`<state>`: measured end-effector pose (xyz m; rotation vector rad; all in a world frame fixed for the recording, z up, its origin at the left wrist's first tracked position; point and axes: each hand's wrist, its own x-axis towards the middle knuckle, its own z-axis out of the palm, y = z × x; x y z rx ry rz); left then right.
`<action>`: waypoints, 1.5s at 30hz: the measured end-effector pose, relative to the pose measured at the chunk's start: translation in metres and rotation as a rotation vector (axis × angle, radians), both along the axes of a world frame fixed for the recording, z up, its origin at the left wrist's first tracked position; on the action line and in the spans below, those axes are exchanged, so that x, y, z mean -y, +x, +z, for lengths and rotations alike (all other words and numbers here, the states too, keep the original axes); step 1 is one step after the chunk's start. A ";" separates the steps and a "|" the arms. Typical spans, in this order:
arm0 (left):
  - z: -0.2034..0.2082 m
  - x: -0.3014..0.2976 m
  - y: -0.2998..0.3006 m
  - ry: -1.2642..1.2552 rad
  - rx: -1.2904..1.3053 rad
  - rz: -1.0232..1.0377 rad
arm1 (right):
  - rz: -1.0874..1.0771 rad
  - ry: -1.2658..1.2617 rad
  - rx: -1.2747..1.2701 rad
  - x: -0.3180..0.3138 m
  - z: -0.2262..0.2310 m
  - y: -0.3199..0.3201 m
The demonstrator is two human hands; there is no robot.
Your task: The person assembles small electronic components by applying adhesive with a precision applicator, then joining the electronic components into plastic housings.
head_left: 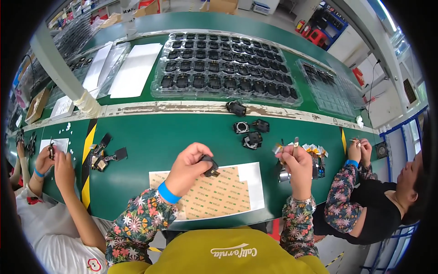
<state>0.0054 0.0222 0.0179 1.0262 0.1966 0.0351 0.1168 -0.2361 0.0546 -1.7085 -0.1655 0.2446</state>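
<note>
My left hand (182, 171) is closed around a small black device housing (211, 170), held above a sheet of tan adhesive backing (219, 196) that lies on white paper (254, 180). My right hand (299, 171) pinches metal tweezers (296, 142), whose end sticks up from the fingers. A small part with an orange and silvery surface (277, 149) shows at its fingertips, slightly blurred. Beside that hand lies a heap of small parts with orange-yellow tabs (320, 160). Beyond the paper sit several loose black housings (252, 140), some with a round pale ring.
A clear plastic tray of black housings (226, 68) fills the far bench, with another clear tray (326, 86) to its right. Black parts with flat cables (102, 155) lie left, near yellow-black tape (88, 182). Co-workers' hands (360, 150) are busy on both sides.
</note>
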 end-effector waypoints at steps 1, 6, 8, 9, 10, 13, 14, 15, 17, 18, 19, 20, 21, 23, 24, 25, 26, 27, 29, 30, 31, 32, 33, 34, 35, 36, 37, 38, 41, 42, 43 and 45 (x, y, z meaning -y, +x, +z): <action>-0.005 -0.002 -0.002 0.002 0.003 0.007 | 0.007 0.002 0.003 -0.012 0.001 0.002; -0.005 -0.008 -0.007 0.076 0.035 -0.056 | 0.178 0.194 -0.072 -0.051 0.023 0.004; -0.001 -0.006 -0.006 0.079 0.036 -0.053 | 0.201 0.218 -0.101 -0.062 0.019 0.000; 0.001 -0.005 -0.005 0.073 0.030 -0.062 | 0.214 0.235 -0.137 -0.065 0.015 -0.003; -0.002 -0.004 -0.005 0.036 0.048 -0.067 | 0.222 0.242 -0.162 -0.066 0.007 -0.005; -0.001 -0.001 -0.005 0.066 0.098 -0.066 | 0.225 0.235 -0.193 -0.071 -0.005 -0.014; 0.001 -0.001 -0.006 0.062 0.091 -0.062 | 0.237 0.245 -0.188 -0.071 -0.008 -0.016; 0.005 -0.002 -0.007 0.136 0.074 -0.065 | 0.239 0.241 -0.197 -0.072 -0.010 -0.018; 0.008 -0.004 -0.006 0.208 0.046 -0.071 | 0.287 0.228 -0.196 -0.074 -0.015 -0.020; 0.009 -0.005 -0.006 0.205 0.021 -0.091 | 0.316 0.209 -0.167 -0.075 -0.017 -0.021; 0.009 -0.006 -0.006 0.204 -0.003 -0.111 | 0.313 0.209 -0.178 -0.078 -0.017 -0.023; 0.006 -0.006 -0.005 0.193 0.008 -0.099 | 0.314 0.225 -0.133 -0.081 -0.017 -0.027; 0.004 -0.005 -0.003 0.191 -0.003 -0.103 | 0.314 0.242 -0.088 -0.082 -0.017 -0.030; 0.001 -0.005 -0.001 0.227 0.022 -0.117 | 0.335 0.234 0.019 -0.083 -0.026 -0.031; 0.000 -0.004 0.000 0.228 0.013 -0.123 | 0.361 0.222 0.135 -0.083 -0.029 -0.032; -0.001 -0.004 0.000 0.255 0.017 -0.145 | 0.355 0.225 0.126 -0.082 -0.030 -0.033; -0.002 -0.004 0.001 0.282 0.022 -0.166 | 0.389 0.150 0.194 -0.081 -0.030 -0.033; 0.000 -0.006 0.000 0.283 0.014 -0.172 | 0.421 0.075 0.263 -0.080 -0.029 -0.034; 0.007 -0.009 -0.002 0.255 -0.132 -0.281 | 0.449 -0.041 0.340 -0.076 -0.023 -0.036; 0.006 -0.009 -0.002 0.256 -0.139 -0.281 | 0.477 -0.161 0.424 -0.075 -0.021 -0.037; 0.006 -0.008 -0.002 0.251 -0.138 -0.283 | 0.475 -0.159 0.420 -0.076 -0.018 -0.038; 0.006 -0.007 -0.001 0.247 -0.138 -0.284 | 0.483 -0.174 0.563 -0.078 -0.016 -0.038; 0.004 -0.008 -0.001 0.247 -0.141 -0.285 | 0.489 -0.188 0.707 -0.079 -0.016 -0.039; 0.001 -0.009 -0.001 0.219 -0.096 -0.273 | 0.491 -0.185 0.705 -0.079 -0.016 -0.040; 0.000 -0.009 -0.001 0.192 -0.051 -0.261 | 0.495 -0.267 0.842 -0.079 -0.017 -0.041; 0.001 -0.010 -0.001 0.194 -0.053 -0.259 | 0.496 -0.350 0.979 -0.079 -0.018 -0.041; 0.001 -0.011 -0.001 0.213 -0.056 -0.250 | 0.497 -0.348 0.977 -0.079 -0.019 -0.042; 0.002 -0.011 -0.001 0.233 -0.059 -0.241 | 0.513 -0.413 1.019 -0.079 -0.020 -0.043; 0.005 -0.012 -0.002 0.179 -0.020 -0.256 | 0.540 -0.484 1.061 -0.077 -0.020 -0.045; 0.007 -0.013 -0.002 0.180 -0.021 -0.257 | 0.552 -0.492 1.063 -0.077 -0.019 -0.046; 0.010 -0.014 -0.002 0.210 -0.042 -0.264 | 0.555 -0.490 1.061 -0.077 -0.019 -0.045; 0.011 -0.017 -0.002 0.240 -0.066 -0.269 | 0.589 -0.491 1.069 -0.077 -0.020 -0.044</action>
